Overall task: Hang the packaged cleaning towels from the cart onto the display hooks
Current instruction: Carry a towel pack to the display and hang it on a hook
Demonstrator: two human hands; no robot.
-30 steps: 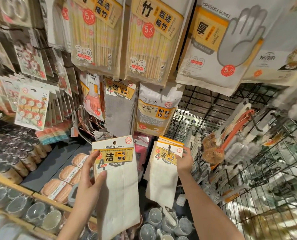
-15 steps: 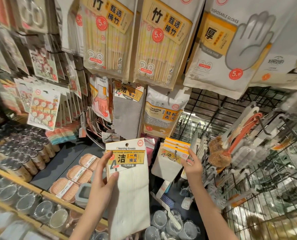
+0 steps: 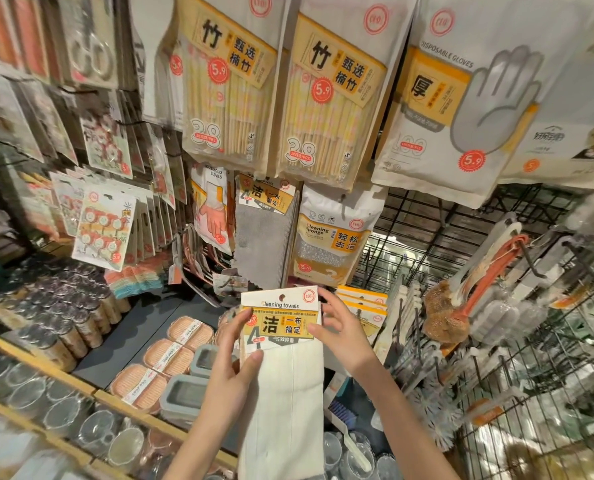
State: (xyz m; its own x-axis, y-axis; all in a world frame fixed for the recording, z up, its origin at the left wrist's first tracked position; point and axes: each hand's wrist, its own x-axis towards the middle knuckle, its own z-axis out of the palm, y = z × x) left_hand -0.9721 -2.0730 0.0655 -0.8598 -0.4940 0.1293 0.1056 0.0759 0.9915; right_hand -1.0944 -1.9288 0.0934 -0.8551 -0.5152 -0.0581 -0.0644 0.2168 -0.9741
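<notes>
A cleaning towels pack (image 3: 281,368) hangs upright between both hands, long axis vertical, its header card with the punched hole at the top and the white cloth trailing straight down past the wrists. The left hand (image 3: 231,372) grips the pack's left edge, thumb on the front just below the yellow label, fingers behind. The right hand (image 3: 342,332) pinches the header card's right edge, thumb on the label, fingers curled over the top corner. Half a second ago the right hand was off to the right, holding the hung towel packs (image 3: 363,304); now it has let them go and come across onto the held pack. Those packs sit just behind the right hand; a grey towel pack (image 3: 264,233) hangs above both hands.
</notes>
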